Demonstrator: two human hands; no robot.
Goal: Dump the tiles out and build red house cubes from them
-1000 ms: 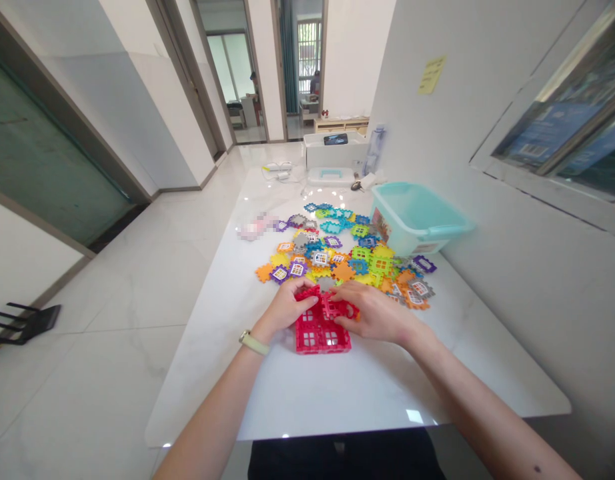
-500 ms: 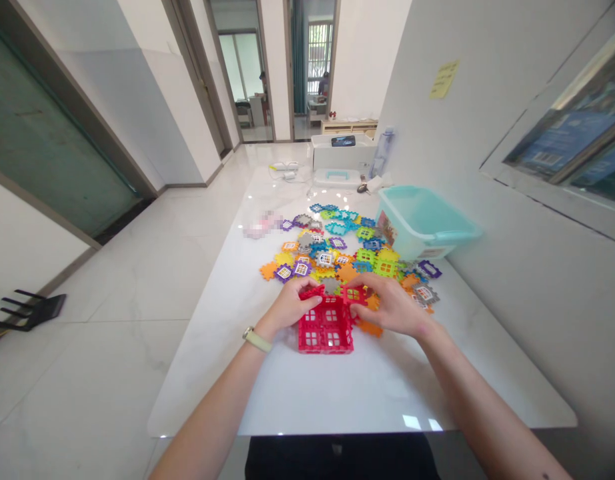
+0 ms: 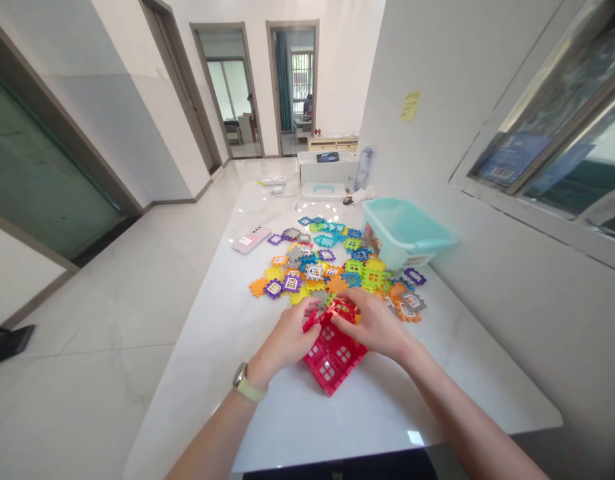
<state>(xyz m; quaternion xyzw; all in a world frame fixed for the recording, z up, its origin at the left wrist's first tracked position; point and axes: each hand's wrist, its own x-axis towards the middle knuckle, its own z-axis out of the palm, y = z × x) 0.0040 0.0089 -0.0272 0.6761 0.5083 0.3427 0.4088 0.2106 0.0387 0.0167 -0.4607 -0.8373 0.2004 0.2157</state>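
Note:
A red box-shaped build of interlocking window tiles [image 3: 335, 353] stands turned cornerwise on the white table [image 3: 267, 413]. My left hand [image 3: 291, 335] is closed on its left upper edge, thumb on the near side. On the far right side, my right hand [image 3: 376, 324] pinches a red window tile [image 3: 343, 307] against the build's upper edge; whether the two are joined I cannot tell. Just beyond my hands lies a heap of loose coloured tiles, among them a purple window tile [image 3: 291, 283] and a yellow-green tile [image 3: 374, 279].
A turquoise bin [image 3: 412, 248] stands right of the heap, by the wall. To the left lies a pink phone [image 3: 252, 240]. At the back are a white box [image 3: 312, 170] with a dark phone [image 3: 328, 157] on it, cables [image 3: 276, 189] and a clear bottle [image 3: 363, 168].
The red build has turned from square-on to cornerwise. My right hand has brought the red tile inward onto its upper edge. The camera view has shifted slightly.

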